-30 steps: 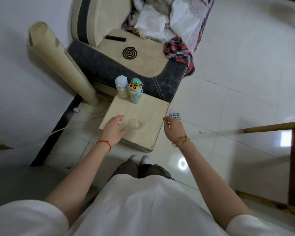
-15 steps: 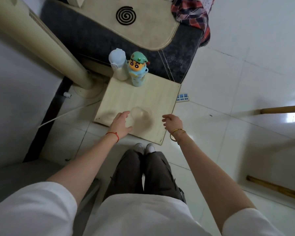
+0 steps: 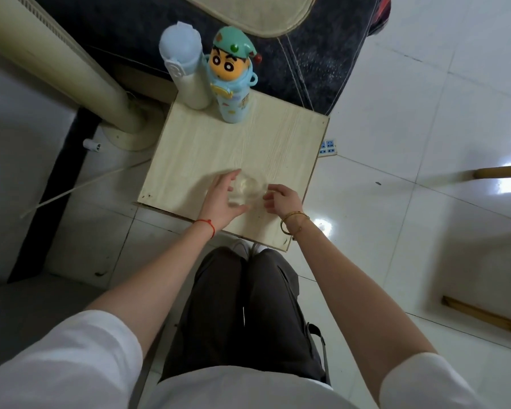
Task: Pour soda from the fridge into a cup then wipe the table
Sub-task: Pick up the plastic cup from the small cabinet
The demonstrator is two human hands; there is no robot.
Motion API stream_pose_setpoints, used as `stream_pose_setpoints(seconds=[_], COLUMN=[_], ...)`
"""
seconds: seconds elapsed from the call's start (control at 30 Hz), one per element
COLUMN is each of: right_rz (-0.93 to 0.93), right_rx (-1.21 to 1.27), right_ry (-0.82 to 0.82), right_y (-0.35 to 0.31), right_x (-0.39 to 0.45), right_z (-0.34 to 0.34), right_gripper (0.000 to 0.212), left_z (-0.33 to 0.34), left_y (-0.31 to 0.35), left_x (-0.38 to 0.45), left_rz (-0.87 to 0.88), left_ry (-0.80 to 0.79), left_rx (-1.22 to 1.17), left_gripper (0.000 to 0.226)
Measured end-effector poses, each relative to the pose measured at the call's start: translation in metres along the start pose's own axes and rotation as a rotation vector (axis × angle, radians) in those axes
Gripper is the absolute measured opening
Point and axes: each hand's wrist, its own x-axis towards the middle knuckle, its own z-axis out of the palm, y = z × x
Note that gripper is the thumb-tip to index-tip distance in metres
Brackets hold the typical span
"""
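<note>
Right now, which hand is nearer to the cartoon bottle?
Left. The left hand is below the cartoon bottle, by the clear cup; the right hand is farther right.

Cartoon bottle [image 3: 232, 81] beside white flask [image 3: 186, 69] — power strip [image 3: 327, 147] on floor

Wooden table [image 3: 224, 146]; clear cup [image 3: 250, 187]; two bottles [image 3: 186, 75]

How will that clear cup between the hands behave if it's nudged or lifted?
The clear cup looks empty and thin-walled, so probably light and quick to slide on the smooth table. It seems wide and low, so tipping looks unlikely. The left hand curls around it, the right hand beside; a gentle grip should do.
</note>
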Motion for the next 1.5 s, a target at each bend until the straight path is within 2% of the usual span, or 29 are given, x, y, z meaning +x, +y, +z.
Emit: stream_pose_setpoints(seconds=[0.33, 0.6, 0.83, 1.03, 1.5], right_rz=[-0.066, -0.006, 0.030, -0.008, -0.125], right_rx=[-0.025, 0.134, 0.274, 0.342, 0.509], right_ry=[0.011, -0.016, -0.087, -0.127, -0.004], right_y=[-0.004, -0.044, -0.093, -0.120, -0.100], right_x=[0.000, -0.067, -0.160, -0.228, -0.307], right_z=[0.005, -0.022, -0.058, -0.087, -0.131], right_gripper=[0.035, 0.032, 0.029, 0.028, 0.025], left_z=[0.008, -0.033, -0.079, -0.110, -0.115], left_y=[0.005, 0.074, 0.153, 0.208, 0.276], left_x=[0.000, -0.045, -0.100, -0.138, -0.185], left_rz=[0.082, 0.137, 0.177, 0.276, 0.462], left_ry=[0.076, 0.115, 0.073, 0.045, -0.097], left_rx=[-0.106, -0.100, -0.096, -0.055, 0.008], left_gripper=[0.061, 0.060, 0.063, 0.061, 0.062])
